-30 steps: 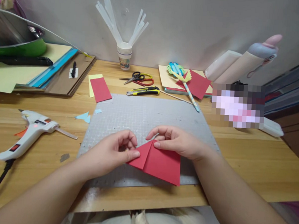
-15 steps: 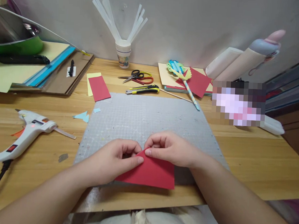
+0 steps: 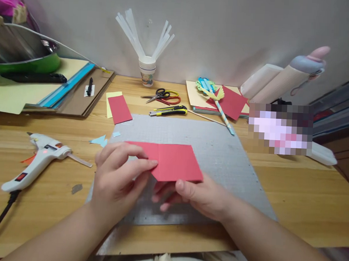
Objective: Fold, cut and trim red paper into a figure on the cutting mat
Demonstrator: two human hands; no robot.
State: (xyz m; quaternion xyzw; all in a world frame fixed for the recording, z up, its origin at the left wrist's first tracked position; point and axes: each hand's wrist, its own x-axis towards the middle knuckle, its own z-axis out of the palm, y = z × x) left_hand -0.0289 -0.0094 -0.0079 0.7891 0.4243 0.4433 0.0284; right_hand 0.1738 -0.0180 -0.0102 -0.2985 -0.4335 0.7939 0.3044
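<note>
A creased sheet of red paper [image 3: 177, 162] is held up above the grey cutting mat [image 3: 219, 160], with a vertical fold line left of its middle. My left hand [image 3: 116, 176] pinches its left part between thumb and fingers. At the lower right corner of the sheet is my right hand [image 3: 200, 194], its fingers apart and slightly blurred below the lower edge. The thumb lies close to that edge; whether it touches the paper I cannot tell.
On the left lies a white hot glue gun [image 3: 41, 158]. Scissors [image 3: 161, 95] and a utility knife [image 3: 168, 111] lie behind the mat, near a paper flower [image 3: 207, 87] and a red paper strip [image 3: 120, 109]. A cup [image 3: 147, 74] holds glue sticks.
The red paper has been lifted and opened out, showing its crease. My right hand has moved from its top edge down to the lower right corner, and its fingers have spread.
</note>
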